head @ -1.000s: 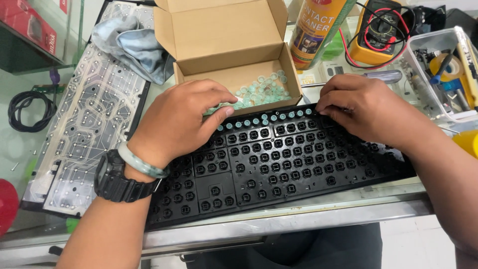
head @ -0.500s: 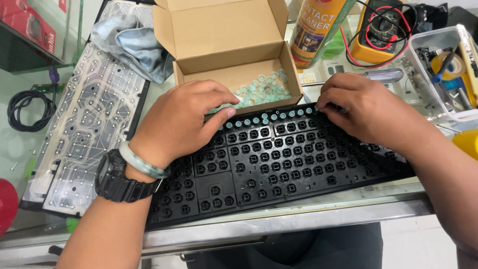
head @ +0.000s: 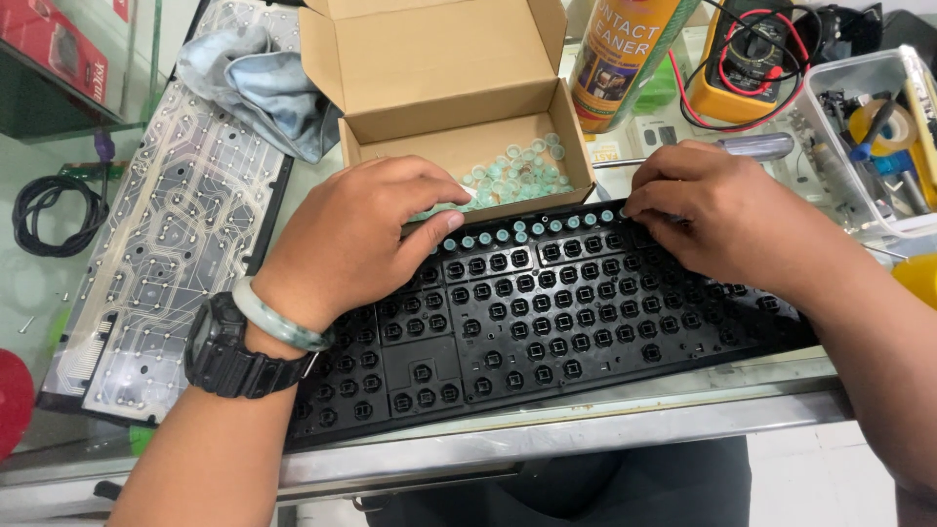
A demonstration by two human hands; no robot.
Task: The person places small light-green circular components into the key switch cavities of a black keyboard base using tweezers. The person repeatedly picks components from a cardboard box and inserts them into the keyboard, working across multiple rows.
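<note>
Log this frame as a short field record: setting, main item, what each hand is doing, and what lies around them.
Setting: glass-topped workbench, seen from above
Main item: black keyboard frame, keycaps off, a few pale green rubber domes seated along its far row
Left hand: resting on the frame's far left edge, wearing a black watch and a green bangle
Right hand: fingertips at the far row, right side
Behind: open cardboard box holding loose rubber domes
Left: keyboard membrane sheet, grey cloth
Right: spray can, yellow multimeter, screwdriver
</note>
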